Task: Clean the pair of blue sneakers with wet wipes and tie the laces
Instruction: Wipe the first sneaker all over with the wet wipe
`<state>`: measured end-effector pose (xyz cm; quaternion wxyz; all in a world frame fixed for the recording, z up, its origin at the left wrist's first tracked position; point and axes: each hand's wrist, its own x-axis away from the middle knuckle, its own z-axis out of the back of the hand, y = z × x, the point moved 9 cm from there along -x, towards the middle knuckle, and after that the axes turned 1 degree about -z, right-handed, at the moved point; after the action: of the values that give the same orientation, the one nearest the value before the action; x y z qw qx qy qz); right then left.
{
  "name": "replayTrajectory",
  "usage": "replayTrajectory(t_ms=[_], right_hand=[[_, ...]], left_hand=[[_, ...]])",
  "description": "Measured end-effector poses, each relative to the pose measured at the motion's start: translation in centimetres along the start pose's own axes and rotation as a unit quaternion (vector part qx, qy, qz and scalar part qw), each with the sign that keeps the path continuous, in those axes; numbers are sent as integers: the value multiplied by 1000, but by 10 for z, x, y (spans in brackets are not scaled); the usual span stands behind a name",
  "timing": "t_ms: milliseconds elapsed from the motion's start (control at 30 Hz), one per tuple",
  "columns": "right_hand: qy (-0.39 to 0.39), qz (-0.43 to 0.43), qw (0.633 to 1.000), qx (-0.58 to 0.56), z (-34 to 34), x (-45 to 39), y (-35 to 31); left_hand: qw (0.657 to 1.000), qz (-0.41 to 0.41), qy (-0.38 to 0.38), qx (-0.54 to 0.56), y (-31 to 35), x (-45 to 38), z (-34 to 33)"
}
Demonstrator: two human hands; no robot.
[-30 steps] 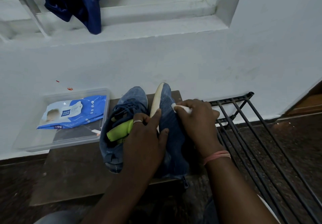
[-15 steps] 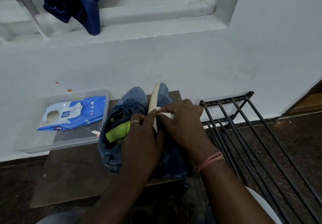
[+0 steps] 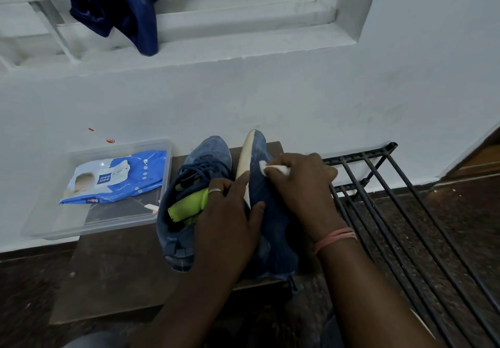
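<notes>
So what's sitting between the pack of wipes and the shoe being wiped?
In the head view, the other sneaker lies between the wipes pack and the tilted sneaker, which the right hand wipes.

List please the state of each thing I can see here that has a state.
Right sneaker: tipped on its side, being wiped.
Left sneaker: upright, laces loose.
Wet wipe: bunched, pressed on the right sneaker.
Wipes pack: lying flat in the clear tray.
Left hand: gripping the right sneaker.
Right hand: gripping the wet wipe.
</notes>
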<state>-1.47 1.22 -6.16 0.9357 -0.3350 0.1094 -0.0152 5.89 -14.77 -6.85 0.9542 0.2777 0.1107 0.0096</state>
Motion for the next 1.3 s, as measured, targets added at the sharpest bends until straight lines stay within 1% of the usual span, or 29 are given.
replayTrajectory(t_ms=[33,67,100,200,233,267,367,400,433,500,600,633,667,733,767,800,833,867,967,1000,1033,1067,1100,1133,1167,1200,1233,1267,1300], right_hand=[[24,-24,999,-3,2,0,3],[24,-25,999,-9,0,0,0],[1,-10,1000,-21,-7,2,-5],[-102,35,993,-58,-21,8,-18],[-109,39,992,-45,-21,7,-17],[-96,30,995,-24,-18,5,-13],[19,-39,998,45,-1,0,9],[32,-47,997,48,0,0,13],[20,-49,998,23,-2,-1,15],[-42,-32,995,-84,-8,-1,14],[-142,4,971,-190,-12,5,6],[-152,8,971,-186,-12,8,5],[-137,1,978,-154,-12,8,9],[-67,-26,997,-40,0,6,19],[-66,-38,997,-26,3,7,20],[-97,-42,992,-66,4,10,19],[-133,-47,982,-128,7,15,16],[-144,-55,971,-180,17,21,14],[-75,-97,959,-256,53,34,22],[-83,-135,947,-281,53,41,30],[-115,-185,922,-321,44,50,38],[-155,-242,881,-375,30,63,44],[-191,-296,830,-432,14,79,45],[-211,-325,789,-478,3,93,40],[-214,-324,765,-514,-5,101,33],[-197,-313,755,-541,-11,104,28],[-168,-303,754,-558,-13,105,23],[-133,-298,763,-558,-15,102,23],[-100,-292,780,-545,-13,99,21]], left_hand=[[1000,0,1,-2,0,0,0],[1000,1,1,-2,-1,0,-1],[1000,2,2,-2,-2,0,-1],[1000,7,1,3,-5,-1,0],[1000,5,1,5,-4,-1,0],[1000,0,3,5,-3,0,0],[1000,-9,7,-1,-1,0,-1],[1000,-7,8,-2,-2,0,-1],[1000,-5,8,-2,-3,-1,-1],[1000,-3,9,-3,-5,-1,-1],[1000,-4,7,-5,-6,-2,-2],[1000,-3,7,-5,-6,-2,-2],[1000,-2,8,-5,-6,-2,-2],[1000,-5,10,-11,-4,-2,-2],[1000,-6,9,-16,-5,-3,-2],[1000,-5,10,-18,-6,-3,-1],[1000,-2,9,-17,-7,-3,0],[1000,0,7,-16,-8,-3,0],[1000,0,4,-19,-5,-1,2],[1000,1,3,-15,-3,0,3],[1000,6,5,-7,-2,2,4],[1000,13,9,4,-1,4,5],[1000,25,10,16,-2,5,4],[999,34,14,24,-2,7,6],[999,41,16,31,-1,8,7],[998,50,16,42,0,9,7],[996,61,17,57,2,10,9],[994,75,20,75,1,10,9],[991,90,23,91,1,12,11]])
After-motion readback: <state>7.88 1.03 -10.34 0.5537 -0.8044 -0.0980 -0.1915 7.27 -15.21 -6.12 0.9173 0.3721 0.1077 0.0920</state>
